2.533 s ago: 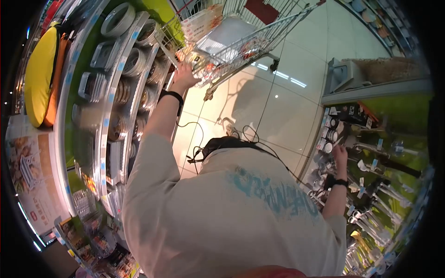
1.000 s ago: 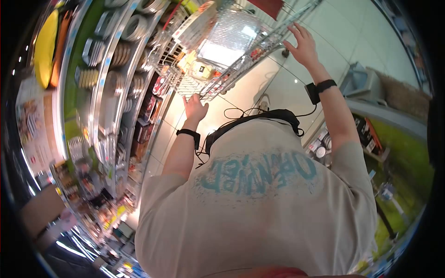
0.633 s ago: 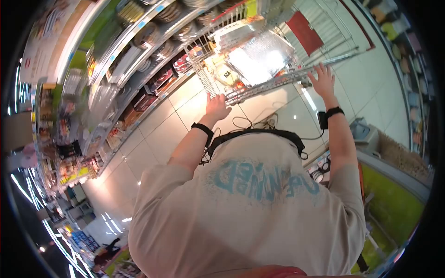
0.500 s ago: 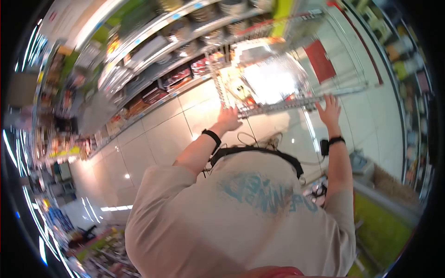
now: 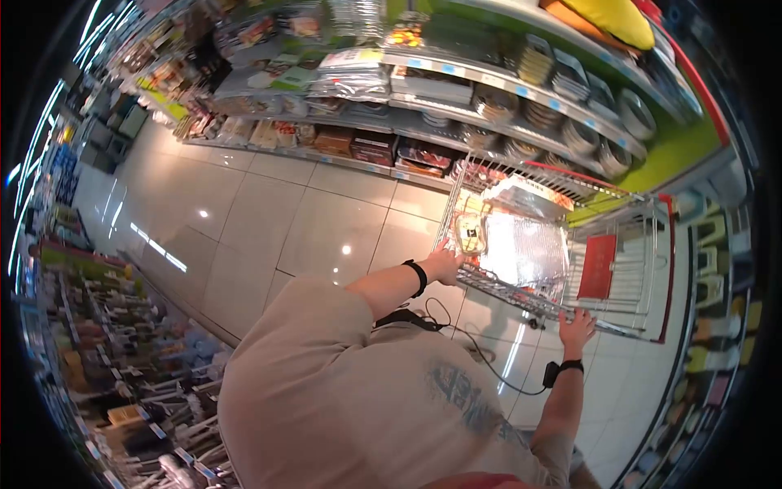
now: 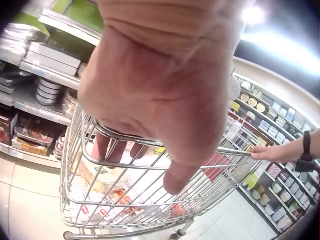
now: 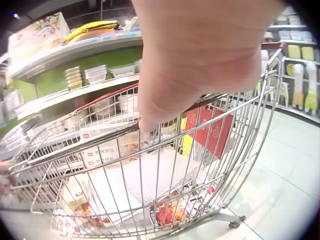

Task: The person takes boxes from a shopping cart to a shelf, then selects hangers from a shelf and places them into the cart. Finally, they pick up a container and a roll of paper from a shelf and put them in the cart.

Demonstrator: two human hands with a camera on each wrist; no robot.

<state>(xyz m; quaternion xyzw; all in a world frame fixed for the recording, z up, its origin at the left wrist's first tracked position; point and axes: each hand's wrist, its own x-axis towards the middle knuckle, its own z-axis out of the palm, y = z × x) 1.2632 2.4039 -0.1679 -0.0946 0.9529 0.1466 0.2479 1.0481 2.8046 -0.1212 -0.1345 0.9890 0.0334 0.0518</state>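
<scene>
In the head view a wire shopping cart (image 5: 509,289) stands ahead of the person's body. The left hand (image 5: 444,265) grips its near left corner; in the left wrist view the fingers hook over the top wire and the thumb lies outside. Farther right along the same side, the right hand (image 5: 577,328) holds the top rail, its fingers partly hidden in the right wrist view. Inside the cart lie a shiny silver flat pack (image 5: 525,248), a white printed box (image 5: 529,196) and a tub with a yellowish label (image 5: 470,234). A red panel (image 5: 597,266) hangs at the cart's other end.
Shelves (image 5: 489,77) with stacked containers run close along the cart's far side. Hanging utensils (image 5: 155,407) fill a rack at lower left. More shelving (image 5: 709,326) stands at right. Tiled floor (image 5: 318,232) stretches left, and a black cable (image 5: 489,359) runs to the right wristband.
The right hand has left the hanging goods and come to the cart's rail. The left hand stays by the cart's corner. The view has swung round, and the cart now appears farther right.
</scene>
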